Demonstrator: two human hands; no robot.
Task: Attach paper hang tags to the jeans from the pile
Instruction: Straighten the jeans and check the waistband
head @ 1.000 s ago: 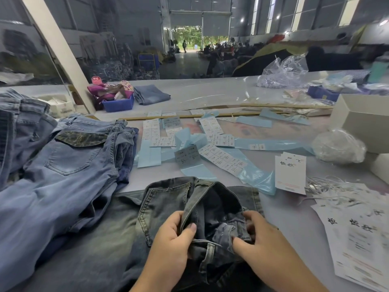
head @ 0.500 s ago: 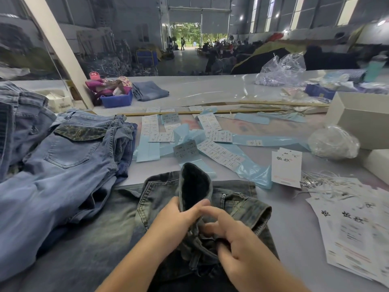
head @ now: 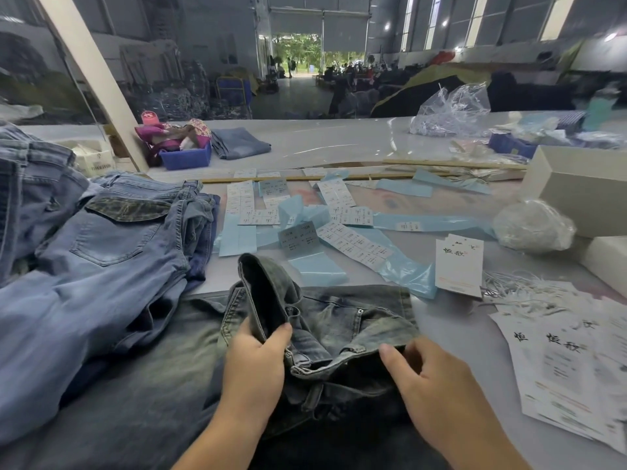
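Dark grey-washed jeans (head: 346, 320) lie on the table in front of me, waistband end opened up. My left hand (head: 254, 361) pinches the left flap of the waistband, which stands folded upward. My right hand (head: 431, 381) grips the right edge of the waistband, fingers curled over it. White paper hang tags (head: 458, 264) stand in a small stack to the right. More printed tags (head: 570, 364) are spread at the far right, beside a bundle of white strings (head: 519, 286). A pile of lighter blue jeans (head: 95, 259) lies on my left.
Strips of size stickers and blue backing paper (head: 305, 228) litter the table's middle. White boxes (head: 583, 188) and a clear bag (head: 532, 227) sit at the right. A blue bin (head: 186, 157) and folded jeans (head: 237, 144) stand farther back. A white slanted beam (head: 91, 79) rises at left.
Both hands were bunched together on the fly. My right hand has moved right along the waistband, spreading it open, while the left keeps the flap raised.
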